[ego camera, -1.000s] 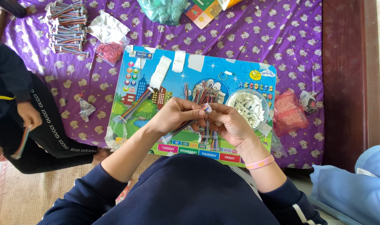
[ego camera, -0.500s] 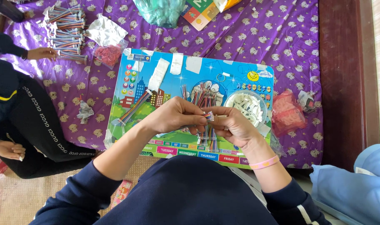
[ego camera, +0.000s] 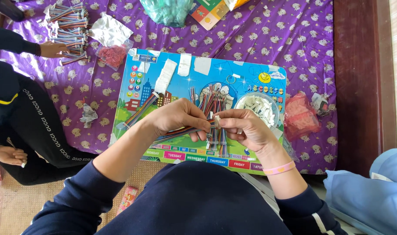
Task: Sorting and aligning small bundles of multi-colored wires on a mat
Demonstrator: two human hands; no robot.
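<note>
The multicoloured ribbon cable [ego camera: 181, 131] lay across the middle of the picture, stretched between both hands just above the bright cartoon board [ego camera: 250, 78] that served as a work surface on the purple patterned bedcover [ego camera: 294, 39]. The left hand [ego camera: 176, 117] had its grip closed over the cable's length, seemingly to keep the flat strands together and taut. The right hand [ego camera: 244, 128] pinched the cable's end narrowly between thumb and fingertips, right where a small white piece showed, probably so that the tip stayed steady for fine work. A pink wristband [ego camera: 279, 168] sat on that wrist.

Directly under the hands a loose pile of similar cables [ego camera: 213, 102] rested on the board, within easy reach. Beside it to the right stood a clear round bowl [ego camera: 259, 106] of small white pieces, just next to the right hand. A red mesh bag [ego camera: 298, 117] lay off the board's right edge.

At the top left another person's hand [ego camera: 53, 49] touched a separate heap of bundled cables [ego camera: 70, 21], well apart from the board.
</note>
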